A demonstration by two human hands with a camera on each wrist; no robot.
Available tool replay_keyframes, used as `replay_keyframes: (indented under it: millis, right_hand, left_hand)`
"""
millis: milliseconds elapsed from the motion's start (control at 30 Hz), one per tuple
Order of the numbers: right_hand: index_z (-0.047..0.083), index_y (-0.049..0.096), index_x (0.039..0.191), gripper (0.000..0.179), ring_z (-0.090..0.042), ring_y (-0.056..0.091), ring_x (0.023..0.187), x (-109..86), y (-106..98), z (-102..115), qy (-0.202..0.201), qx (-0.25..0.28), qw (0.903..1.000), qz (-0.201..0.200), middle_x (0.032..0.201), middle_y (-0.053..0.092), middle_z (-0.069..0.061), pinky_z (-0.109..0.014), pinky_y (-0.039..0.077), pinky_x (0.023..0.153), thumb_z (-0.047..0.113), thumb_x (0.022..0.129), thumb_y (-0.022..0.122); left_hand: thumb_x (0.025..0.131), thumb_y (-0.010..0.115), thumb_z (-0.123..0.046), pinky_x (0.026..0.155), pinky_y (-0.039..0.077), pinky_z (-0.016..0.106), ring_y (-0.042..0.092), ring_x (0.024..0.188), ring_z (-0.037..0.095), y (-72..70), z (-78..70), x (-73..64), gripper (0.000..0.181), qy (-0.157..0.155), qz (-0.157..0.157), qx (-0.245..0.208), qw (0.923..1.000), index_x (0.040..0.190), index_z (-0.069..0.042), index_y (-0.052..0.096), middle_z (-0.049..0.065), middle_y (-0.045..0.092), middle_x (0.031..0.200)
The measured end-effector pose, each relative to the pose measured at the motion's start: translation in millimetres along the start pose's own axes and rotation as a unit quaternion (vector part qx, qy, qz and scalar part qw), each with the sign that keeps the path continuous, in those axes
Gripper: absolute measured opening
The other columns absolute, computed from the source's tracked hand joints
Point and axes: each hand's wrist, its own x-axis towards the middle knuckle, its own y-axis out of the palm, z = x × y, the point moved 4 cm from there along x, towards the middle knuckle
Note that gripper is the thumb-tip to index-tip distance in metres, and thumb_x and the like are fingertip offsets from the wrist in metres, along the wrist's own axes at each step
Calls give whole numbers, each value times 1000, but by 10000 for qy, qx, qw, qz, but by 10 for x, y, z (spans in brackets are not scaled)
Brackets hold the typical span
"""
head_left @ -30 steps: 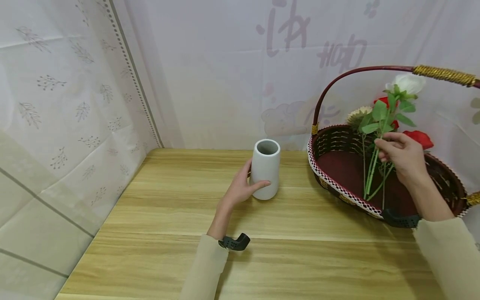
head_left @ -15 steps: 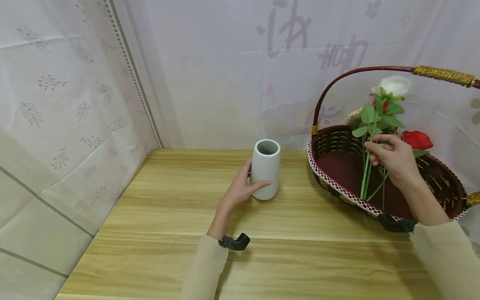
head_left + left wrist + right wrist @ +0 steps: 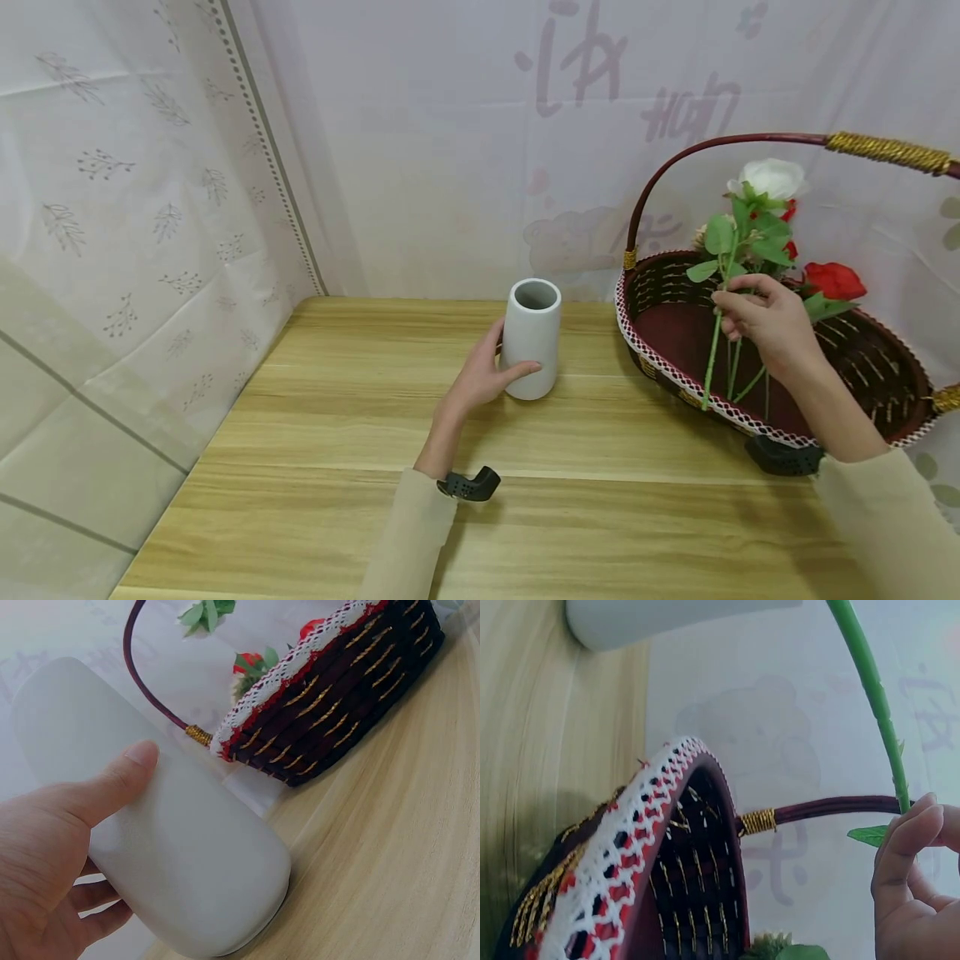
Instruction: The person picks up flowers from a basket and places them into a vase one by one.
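Observation:
A white vase [image 3: 532,346] stands upright on the table. My left hand [image 3: 480,377] holds it from the left, with the thumb across its front and the fingers behind. In the left wrist view the thumb [image 3: 120,780] lies on the vase's smooth side. My right hand [image 3: 776,325] pinches the green stem of a white rose [image 3: 771,179] above the basket. The stem [image 3: 877,705] runs out past the fingertips in the right wrist view. A dark wicker basket [image 3: 675,390] with lace trim holds several flowers, among them a red rose [image 3: 834,282].
The basket's tall handle [image 3: 720,143], wrapped in gold cord, arches over the flowers. Wooden tabletop [image 3: 337,433] spreads left and in front of the vase. A printed cloth [image 3: 420,167] hangs behind the table, and another patterned cloth [image 3: 150,225] hangs at left.
My right hand has moved left with the white rose, whose stem end now reaches over the basket's front rim. The left hand and the vase have stayed in place.

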Motion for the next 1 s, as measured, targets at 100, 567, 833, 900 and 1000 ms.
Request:
replay_keyframes:
  millis: [100, 567, 833, 900, 1000]
  right_hand:
    - [1, 47, 115, 26, -15, 56, 54, -13, 55, -7, 12, 20, 10000, 22, 75, 68, -1, -24, 46, 50, 7, 98, 66]
    - [1, 46, 112, 25, -17, 54, 52, -60, 264, -35, -11, 51, 9995, 316, 74, 66, -2, -28, 45, 50, 9, 99, 66]
    - [3, 46, 117, 29, -16, 55, 54, -89, 375, -55, 55, -344, 9985, 424, 76, 67, -1, -27, 48, 53, 13, 99, 67]
    - [5, 47, 117, 29, -16, 56, 54, -94, 395, -60, 57, -419, 9982, 433, 75, 67, -1, -27, 48, 53, 13, 98, 68]
    - [6, 47, 119, 31, -16, 55, 54, -103, 429, -66, 28, -484, 9978, 442, 75, 66, -1, -27, 48, 52, 13, 98, 69]
  left_hand:
    - [87, 82, -12, 107, 41, 49, 52, 129, 31, -7, -31, -8, 80, -32, 46, -6, 10000, 153, -7, 37, 16, 53, 141]
    - [85, 84, -35, 107, 42, 42, 52, 127, 17, 22, 312, 78, 84, -7, 52, 155, 9999, 153, -23, 37, 2, 54, 140]
    - [85, 84, -34, 107, 42, 43, 52, 128, 18, 26, 320, 78, 84, -32, 90, 199, 9998, 154, -23, 36, 2, 53, 141]
    - [85, 84, -33, 107, 42, 42, 52, 128, 18, 28, 321, 80, 84, -33, 96, 194, 9998, 154, -23, 36, 2, 53, 141]
    - [86, 84, -33, 108, 41, 42, 51, 129, 17, 30, 319, 86, 84, -16, 110, 180, 9998, 154, -23, 36, 1, 52, 142]
